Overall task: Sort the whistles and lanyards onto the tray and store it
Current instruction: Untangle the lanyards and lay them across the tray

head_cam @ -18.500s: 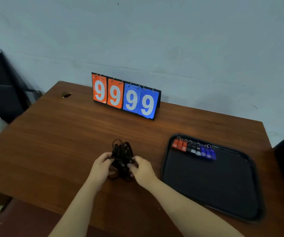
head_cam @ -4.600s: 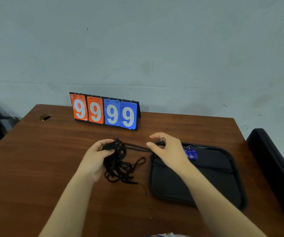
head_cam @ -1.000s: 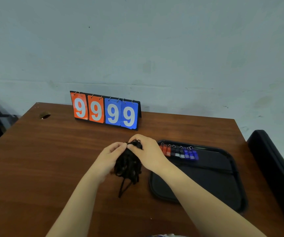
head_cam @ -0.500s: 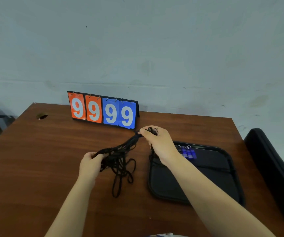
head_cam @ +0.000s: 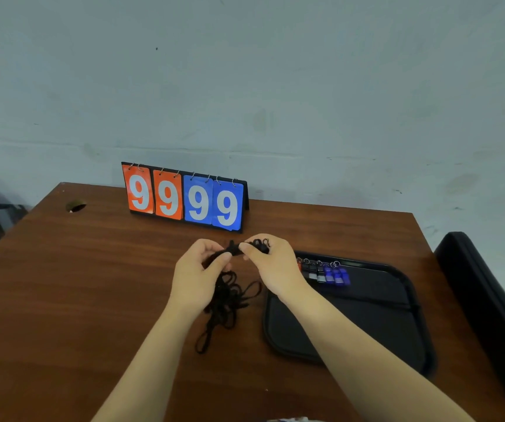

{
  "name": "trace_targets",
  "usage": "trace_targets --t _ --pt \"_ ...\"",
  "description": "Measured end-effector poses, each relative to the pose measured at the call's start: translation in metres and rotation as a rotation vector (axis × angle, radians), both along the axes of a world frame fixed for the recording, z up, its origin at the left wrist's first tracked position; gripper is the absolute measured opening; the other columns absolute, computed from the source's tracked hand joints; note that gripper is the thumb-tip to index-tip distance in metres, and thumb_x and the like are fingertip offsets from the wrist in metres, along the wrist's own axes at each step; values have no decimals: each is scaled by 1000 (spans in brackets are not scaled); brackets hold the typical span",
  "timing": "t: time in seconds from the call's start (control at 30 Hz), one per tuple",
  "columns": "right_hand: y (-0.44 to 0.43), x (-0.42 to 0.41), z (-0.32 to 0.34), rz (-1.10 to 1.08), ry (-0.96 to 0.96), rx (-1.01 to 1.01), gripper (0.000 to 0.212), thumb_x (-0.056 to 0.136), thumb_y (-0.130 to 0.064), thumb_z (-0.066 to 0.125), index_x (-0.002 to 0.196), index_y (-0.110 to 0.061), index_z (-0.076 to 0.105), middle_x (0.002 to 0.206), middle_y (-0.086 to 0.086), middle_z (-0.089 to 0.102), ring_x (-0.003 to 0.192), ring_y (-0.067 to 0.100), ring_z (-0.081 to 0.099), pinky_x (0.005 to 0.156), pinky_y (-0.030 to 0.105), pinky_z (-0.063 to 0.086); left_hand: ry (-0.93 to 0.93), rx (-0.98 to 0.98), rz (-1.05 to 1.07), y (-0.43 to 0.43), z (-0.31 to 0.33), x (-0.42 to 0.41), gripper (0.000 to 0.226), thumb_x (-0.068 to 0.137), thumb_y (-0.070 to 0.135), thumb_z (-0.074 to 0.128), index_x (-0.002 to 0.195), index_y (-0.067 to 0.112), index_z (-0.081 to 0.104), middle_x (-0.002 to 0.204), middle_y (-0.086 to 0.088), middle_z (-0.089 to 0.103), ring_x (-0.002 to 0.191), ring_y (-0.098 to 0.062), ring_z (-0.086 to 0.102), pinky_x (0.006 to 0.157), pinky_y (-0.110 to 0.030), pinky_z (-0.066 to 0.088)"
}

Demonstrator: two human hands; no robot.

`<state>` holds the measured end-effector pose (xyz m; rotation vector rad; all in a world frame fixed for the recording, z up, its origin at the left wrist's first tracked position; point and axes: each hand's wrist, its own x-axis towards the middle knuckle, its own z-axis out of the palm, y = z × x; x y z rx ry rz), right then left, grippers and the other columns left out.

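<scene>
A tangled bunch of black lanyards (head_cam: 227, 300) hangs above the brown table (head_cam: 77, 284), its loops trailing down onto the wood. My left hand (head_cam: 196, 275) and my right hand (head_cam: 271, 266) both pinch the top of the bunch, close together. To the right lies a black tray (head_cam: 367, 324). A row of whistles (head_cam: 325, 274) sits along the tray's far edge: black and grey ones, then blue ones, each with a metal ring. My right hand hides the left end of the row. A thin black cord lies across the tray.
A flip scoreboard (head_cam: 184, 199) reading 9999 in orange and blue stands at the back of the table, against the wall. A black chair (head_cam: 488, 300) sits past the table's right edge. A cable hole (head_cam: 75, 206) is at the table's back left.
My hands, stretched apart half a second ago with the lanyards pulled taut between them, have come back together. The bunch now hangs loose beneath them.
</scene>
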<state>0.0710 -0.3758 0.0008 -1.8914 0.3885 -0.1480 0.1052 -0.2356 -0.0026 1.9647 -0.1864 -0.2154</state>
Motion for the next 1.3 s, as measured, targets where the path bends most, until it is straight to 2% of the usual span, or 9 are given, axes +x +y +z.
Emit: trace_targets --t 0.1,0.2,0.37,0.5,0.7,0.83,1.0,1.13,1.3 --pt "-8 3 -10 -120 -23 -45 13 96 -23 57 88 -18 66 83 -6 66 82 5 62 72 17 42 -14 -91 56 6 1 0 9 92 12 59 89 21 58 80 2 68 80 -9 66 75 -24 50" --pt "-22 3 -8 -236 -44 145 17 97 -18 56 82 -15 61 77 -1 68 85 19 70 70 20 47 115 -250 174 20 -4 8 6 94 14 54 91 18 57 79 -5 64 82 -19 63 84 -40 53" --pt "-31 0 3 -157 -33 137 11 96 -24 58 87 -23 65 75 -6 71 76 2 65 66 11 45 235 -58 314 35 -16 31 12 94 18 55 106 21 55 109 -5 62 101 -24 62 91 -47 52" --pt "-23 -4 6 -44 -43 121 10 95 -23 59 95 -17 68 75 -6 69 51 -11 53 54 7 35 193 126 238 24 -14 25 29 93 27 59 121 23 55 128 2 50 106 -13 50 86 -32 45" --pt "-13 -13 8 238 11 -43 18 96 -30 57 96 -16 69 71 -13 63 58 -10 53 60 11 37 179 -158 -191 -9 0 -8 11 94 28 55 101 29 64 90 7 71 85 -10 66 78 -31 55" --pt "-21 -27 4 215 70 114 21 100 -24 51 106 -16 69 59 -13 61 49 -1 51 52 11 39 105 -192 7 -18 -2 -15 16 95 14 54 92 18 70 72 3 67 66 -9 59 63 -26 51" --pt "-46 -44 -3 -152 25 521 23 101 -19 47 104 -14 69 98 5 72 81 12 68 75 26 57 513 -693 280 -17 -2 -12 21 97 16 49 79 13 60 67 1 58 65 -13 56 63 -29 45" --pt "-85 -69 -16 -332 72 410 25 97 -29 56 96 -7 69 57 -2 50 45 8 42 43 20 35 724 -926 359 -18 -7 -13 26 98 22 46 74 16 52 79 -2 60 79 -16 58 68 -29 46" --pt "-131 -114 -25 -291 86 380 19 93 -24 63 92 -7 71 60 1 46 46 8 34 42 20 28 766 -1136 469 -29 -8 -19 24 96 26 49 74 17 51 79 1 57 87 -16 60 85 -33 47"
